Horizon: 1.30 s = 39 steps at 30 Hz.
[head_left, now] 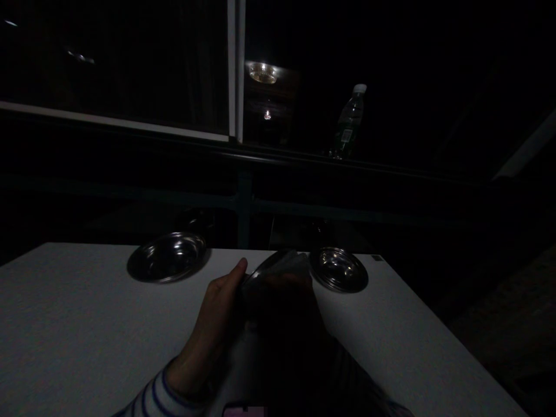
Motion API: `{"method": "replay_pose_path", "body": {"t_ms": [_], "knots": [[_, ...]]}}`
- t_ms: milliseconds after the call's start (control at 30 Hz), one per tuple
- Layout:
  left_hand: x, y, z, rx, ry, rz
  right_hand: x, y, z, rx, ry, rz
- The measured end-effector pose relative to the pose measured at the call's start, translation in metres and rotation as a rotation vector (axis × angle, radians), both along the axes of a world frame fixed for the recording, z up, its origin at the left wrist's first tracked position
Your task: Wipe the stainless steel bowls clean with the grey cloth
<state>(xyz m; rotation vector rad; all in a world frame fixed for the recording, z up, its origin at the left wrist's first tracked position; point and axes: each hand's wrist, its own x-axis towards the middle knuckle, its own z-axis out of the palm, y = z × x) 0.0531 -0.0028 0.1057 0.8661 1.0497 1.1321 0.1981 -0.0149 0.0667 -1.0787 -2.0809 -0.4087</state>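
Over the middle of the white table, my left hand [217, 310] is closed with its thumb up at the left side of a shiny metal dish [266, 264]. Only part of the dish's rim shows; the rest lies behind my hands and in shadow. My right hand [289, 307] is very dark, closed over the dish on a pale, thin cloth [296, 264]. The cloth is smeared by motion, and it could be a tissue.
A wide metal bowl [167, 259] stands at the table's [87, 324] back left, and stacked metal bowls [339, 270] stand at the back right. On the dark ledge beyond is a plastic bottle [350, 124]. A pink-screened object [241, 412] shows at the bottom edge.
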Motion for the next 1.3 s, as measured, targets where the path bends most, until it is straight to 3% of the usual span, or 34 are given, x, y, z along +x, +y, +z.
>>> {"method": "replay_pose_path", "body": {"t_ms": [200,400,633,833,900,1067,1300], "knots": [[0.003,-0.002,0.000,0.001,-0.022,-0.054,0.021,0.006,0.011,-0.005,0.085,-0.040],[0.004,-0.003,-0.001,-0.020,0.043,-0.009,0.003,0.002,0.006,-0.006,0.001,0.063],[0.003,-0.004,-0.001,-0.030,-0.018,-0.071,0.037,0.015,0.015,-0.223,0.468,0.027],[0.001,-0.004,-0.002,0.000,-0.013,-0.066,0.019,0.003,0.015,-0.013,0.122,0.109],[0.000,-0.003,-0.002,-0.011,-0.017,-0.077,0.021,0.007,0.014,-0.046,0.150,0.102],[-0.002,-0.003,0.002,-0.027,-0.070,-0.065,0.039,0.020,0.012,-0.208,0.471,0.009],[-0.001,-0.004,0.002,-0.028,-0.051,-0.070,0.022,0.003,0.012,0.004,0.135,0.119]]}}
